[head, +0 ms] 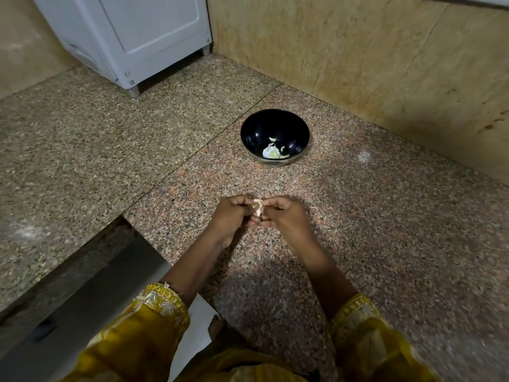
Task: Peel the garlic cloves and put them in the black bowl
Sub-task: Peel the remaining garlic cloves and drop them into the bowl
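White appliance (pixel 124 37) back left on speckled stone surface (pixel 82 133). My left hand (pixel 230 216): fingers curled, pinching garlic clove (pixel 258 208) just above surface. My right hand (pixel 283 220): fingertips pinching same clove from opposite side. Black bowl (pixel 254 128) well beyond hands, pale garlic pieces (pixel 271 153) inside. Tan wall (pixel 385 64) at right.

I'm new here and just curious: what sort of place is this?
Probably a home kitchen: a speckled granite surface, a black bowl holding peeled garlic cloves, and a white appliance at the back.
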